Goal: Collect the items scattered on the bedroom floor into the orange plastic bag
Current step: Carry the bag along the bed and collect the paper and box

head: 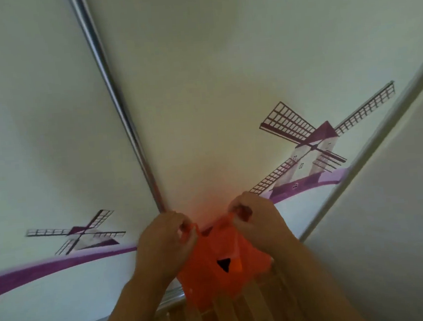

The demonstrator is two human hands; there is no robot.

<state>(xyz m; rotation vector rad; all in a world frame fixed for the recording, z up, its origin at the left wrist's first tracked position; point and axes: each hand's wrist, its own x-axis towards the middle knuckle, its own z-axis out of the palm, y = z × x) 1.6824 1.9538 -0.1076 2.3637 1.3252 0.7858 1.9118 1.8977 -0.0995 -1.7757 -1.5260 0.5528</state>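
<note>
Two hands, the left hand (164, 237) and the right hand (255, 219), each pinch a top edge of the orange plastic bag (222, 267), held up before windmill-painted wardrobe doors (224, 82) above the wooden floor (244, 316); thin, light and slippery, it seems best gripped at its handles.

Can't see inside the orange plastic bag (215, 270), whole shot's blurry, and both forearms run off the bottom edge.

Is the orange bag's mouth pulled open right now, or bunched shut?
Cannot tell for sure. The left hand and right hand each pinch the top of the orange bag, slightly apart; no opening shows.
</note>
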